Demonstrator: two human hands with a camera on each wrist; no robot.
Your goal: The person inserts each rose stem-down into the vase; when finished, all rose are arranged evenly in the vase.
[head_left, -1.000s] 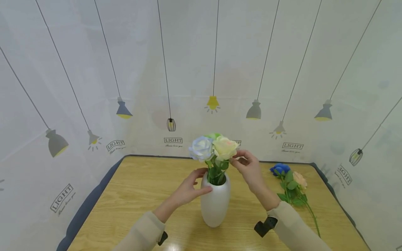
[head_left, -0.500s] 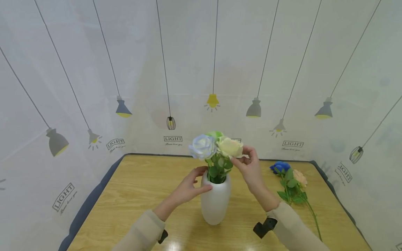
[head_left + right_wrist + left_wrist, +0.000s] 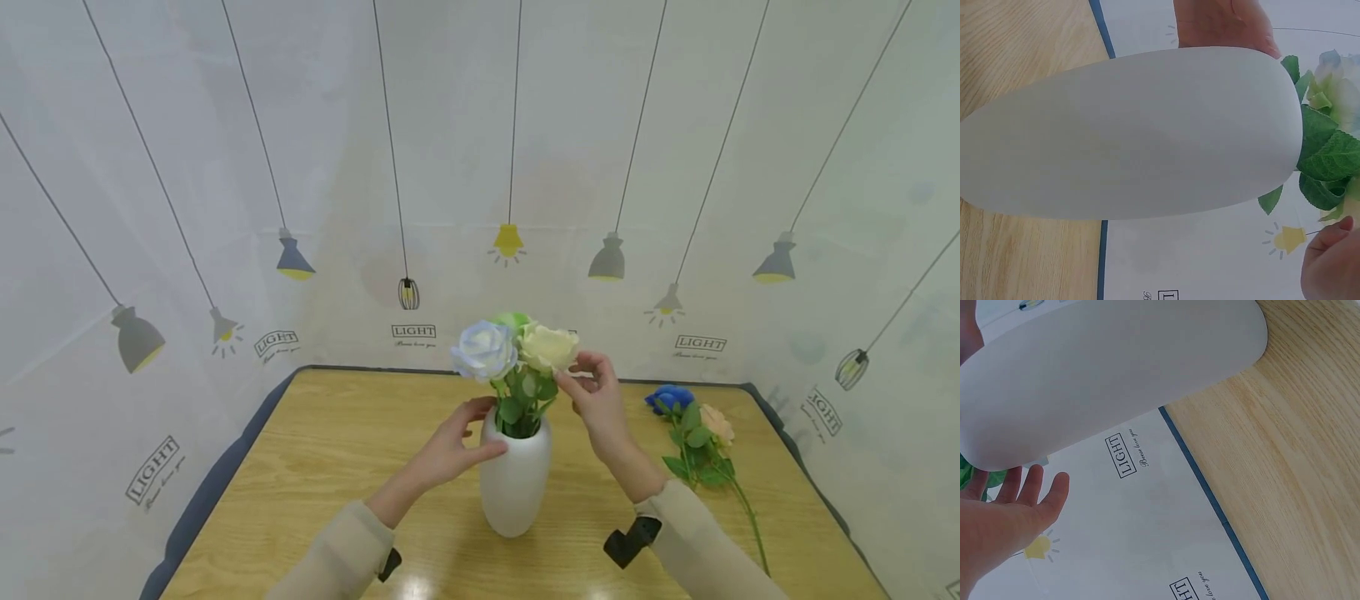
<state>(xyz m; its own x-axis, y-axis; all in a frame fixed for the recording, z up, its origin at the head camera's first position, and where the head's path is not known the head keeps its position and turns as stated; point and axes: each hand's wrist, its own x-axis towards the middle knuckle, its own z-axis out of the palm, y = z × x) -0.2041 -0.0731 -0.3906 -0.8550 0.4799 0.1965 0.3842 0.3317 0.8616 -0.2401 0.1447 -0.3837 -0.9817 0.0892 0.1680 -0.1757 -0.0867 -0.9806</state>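
A white vase [image 3: 513,492] stands upright on the table, holding a pale blue rose [image 3: 483,352], a cream rose [image 3: 550,347] and a green bloom [image 3: 513,320] partly hidden behind them. My left hand [image 3: 453,450] grips the vase near its mouth, thumb in front and fingers round the far left side. In the left wrist view, its fingertips touch the vase by the rim. My right hand [image 3: 600,404] has its thumb and curled fingers at the right edge of the cream rose; the exact contact is partly hidden. The vase fills much of the right wrist view, with green leaves [image 3: 1329,156] at its mouth.
On the right of the wooden table [image 3: 337,442] lie a dark blue rose [image 3: 670,399] and a peach rose [image 3: 717,424], their leafy stems overlapping. A white backdrop [image 3: 450,167] printed with hanging lamps rises behind the table and at both sides.
The cream rose has shifted to the right with my right hand, mostly in the first half second, opening a wider spread beside the pale blue rose. My left hand stays at the vase.
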